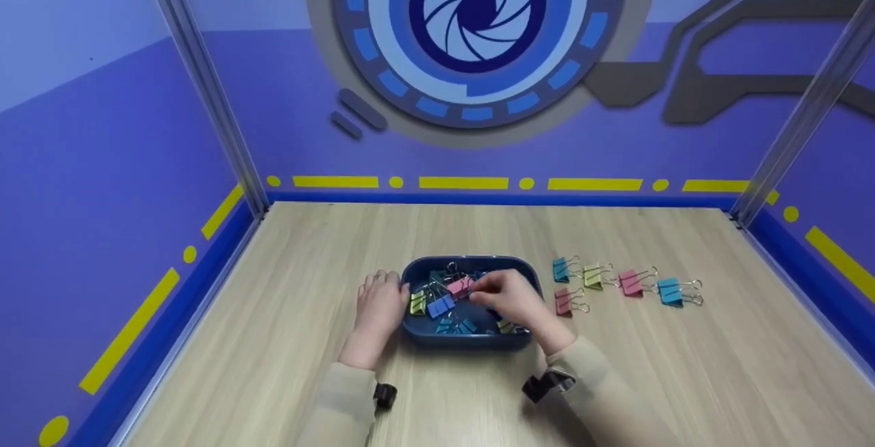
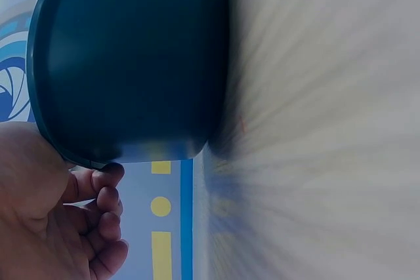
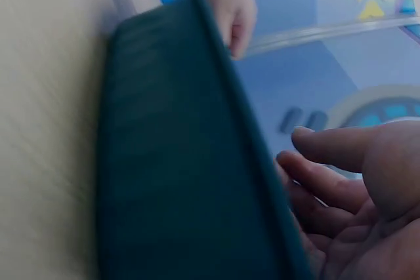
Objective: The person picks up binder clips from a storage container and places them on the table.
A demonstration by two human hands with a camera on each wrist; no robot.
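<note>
A dark blue tray point(image 1: 465, 342) on the table holds several binder clips in different colours. Against its left end is my left hand point(image 1: 380, 300). The left wrist view shows this hand point(image 2: 59, 208) gripping the tray's rim at a corner, fingers bent at the outer wall and thumb hidden behind the rim. Over the tray's right half, my right hand point(image 1: 509, 296) reaches in with thumb and index finger close to a pink binder clip point(image 1: 459, 287). In the right wrist view those fingertips stand slightly apart, with no clip visible between them. A blue clip point(image 1: 441, 306) and a yellow-green clip point(image 1: 418, 303) lie nearby.
Right of the tray, a row of clips lies on the table point(image 1: 615, 378): teal point(image 1: 561, 270), yellow point(image 1: 593, 277), pink point(image 1: 631, 283) and blue point(image 1: 670, 292). A red-pink clip point(image 1: 563, 302) lies in front of the teal one. Printed panels enclose the table's back and sides.
</note>
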